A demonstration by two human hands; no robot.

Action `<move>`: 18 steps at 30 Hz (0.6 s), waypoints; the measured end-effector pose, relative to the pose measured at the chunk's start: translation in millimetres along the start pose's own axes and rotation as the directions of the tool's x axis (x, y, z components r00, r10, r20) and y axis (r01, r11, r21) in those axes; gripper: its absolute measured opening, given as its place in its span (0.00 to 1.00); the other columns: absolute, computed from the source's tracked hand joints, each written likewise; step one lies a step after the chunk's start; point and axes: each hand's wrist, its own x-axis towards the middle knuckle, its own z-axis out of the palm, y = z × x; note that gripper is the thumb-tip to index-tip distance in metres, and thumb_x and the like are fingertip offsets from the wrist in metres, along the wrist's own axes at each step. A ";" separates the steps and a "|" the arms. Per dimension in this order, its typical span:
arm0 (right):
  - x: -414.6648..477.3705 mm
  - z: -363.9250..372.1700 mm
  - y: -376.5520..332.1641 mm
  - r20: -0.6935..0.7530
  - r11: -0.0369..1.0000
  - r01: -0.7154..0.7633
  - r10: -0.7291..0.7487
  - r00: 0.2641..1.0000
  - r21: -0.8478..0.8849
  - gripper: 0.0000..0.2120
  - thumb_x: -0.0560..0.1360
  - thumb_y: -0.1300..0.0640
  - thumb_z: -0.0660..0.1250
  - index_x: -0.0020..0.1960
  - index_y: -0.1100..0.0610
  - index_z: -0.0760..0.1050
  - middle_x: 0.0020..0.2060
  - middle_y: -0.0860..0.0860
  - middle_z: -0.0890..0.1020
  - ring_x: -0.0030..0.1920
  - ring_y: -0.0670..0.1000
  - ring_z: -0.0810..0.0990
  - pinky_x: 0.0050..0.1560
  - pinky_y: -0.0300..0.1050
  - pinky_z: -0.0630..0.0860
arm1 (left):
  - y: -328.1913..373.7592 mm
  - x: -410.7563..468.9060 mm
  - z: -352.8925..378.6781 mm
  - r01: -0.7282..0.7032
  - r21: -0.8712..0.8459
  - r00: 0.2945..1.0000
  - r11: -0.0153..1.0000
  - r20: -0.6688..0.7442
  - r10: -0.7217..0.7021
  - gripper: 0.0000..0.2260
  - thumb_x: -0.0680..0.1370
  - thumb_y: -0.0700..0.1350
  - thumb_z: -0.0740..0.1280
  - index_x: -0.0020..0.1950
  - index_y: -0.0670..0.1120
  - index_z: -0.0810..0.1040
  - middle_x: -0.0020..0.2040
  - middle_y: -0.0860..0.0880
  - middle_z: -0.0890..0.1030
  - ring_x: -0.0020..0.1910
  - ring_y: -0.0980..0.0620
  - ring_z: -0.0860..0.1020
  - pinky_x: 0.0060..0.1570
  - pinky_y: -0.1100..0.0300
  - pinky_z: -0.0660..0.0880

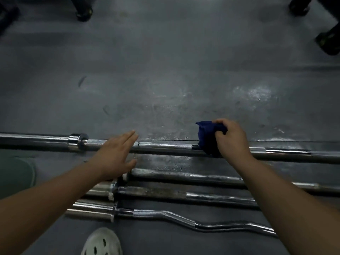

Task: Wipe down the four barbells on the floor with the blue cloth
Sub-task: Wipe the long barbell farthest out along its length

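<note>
Chrome bars (pixel 202 176) lay left-to-right; our right hand (pixel 231 138) clenched the crumpled cloth (pixel 207 138) on the far bar (pixel 165 148), our left hand (pixel 114 155) flat, released.

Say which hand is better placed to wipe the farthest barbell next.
Right. The right hand already grips the blue cloth, which drapes over the farthest barbell. The left hand is open, fingers straight, and holds no cloth.

Left hand (pixel 115 157) flat, fingers straight, right hand (pixel 232 138) curled in a tight grip, both forearms extended
</note>
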 end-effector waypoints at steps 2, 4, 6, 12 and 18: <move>-1.3 1.0 1.1 -0.048 0.999 -0.033 0.034 0.998 0.022 0.17 0.73 0.65 0.60 0.54 0.49 0.79 0.52 0.50 0.80 0.51 0.49 0.78 0.49 0.42 0.72 | -1.7 9.8 -0.2 -0.042 0.000 0.999 0.999 0.014 0.042 0.39 0.78 0.59 0.66 0.82 0.48 0.50 0.82 0.49 0.50 0.79 0.47 0.56 0.77 0.51 0.55; -8.6 2.2 0.0 -0.094 0.998 -0.056 0.059 0.994 0.033 0.17 0.73 0.65 0.60 0.54 0.49 0.79 0.51 0.50 0.81 0.51 0.51 0.79 0.49 0.43 0.73 | -3.7 16.3 0.1 -0.081 0.001 0.997 0.997 0.020 0.081 0.38 0.78 0.58 0.66 0.81 0.48 0.51 0.82 0.48 0.50 0.79 0.47 0.56 0.76 0.52 0.55; -20.9 4.8 -3.4 -0.141 0.996 -0.082 0.086 0.986 0.028 0.17 0.73 0.64 0.61 0.54 0.48 0.79 0.51 0.50 0.81 0.51 0.50 0.79 0.48 0.42 0.73 | -4.2 21.7 -0.3 -0.126 0.010 0.992 0.992 0.006 0.126 0.38 0.78 0.58 0.66 0.81 0.47 0.51 0.82 0.48 0.50 0.79 0.47 0.56 0.76 0.53 0.54; -61.3 7.3 -42.8 -0.188 0.997 -0.079 0.081 0.979 0.019 0.15 0.74 0.65 0.60 0.53 0.49 0.78 0.51 0.49 0.80 0.50 0.49 0.78 0.44 0.38 0.72 | -3.7 4.2 -12.1 -0.191 -0.020 0.980 0.981 -0.054 0.190 0.38 0.78 0.59 0.65 0.82 0.49 0.49 0.82 0.49 0.48 0.79 0.48 0.54 0.75 0.53 0.53; -92.1 -11.9 -94.1 -0.174 1.000 0.007 -0.007 0.985 -0.002 0.16 0.74 0.65 0.59 0.51 0.46 0.77 0.51 0.50 0.80 0.48 0.49 0.77 0.40 0.37 0.69 | -0.8 -46.6 -49.8 -0.172 -0.051 0.973 0.984 -0.162 0.161 0.38 0.78 0.58 0.66 0.81 0.48 0.51 0.82 0.49 0.50 0.79 0.47 0.56 0.74 0.51 0.58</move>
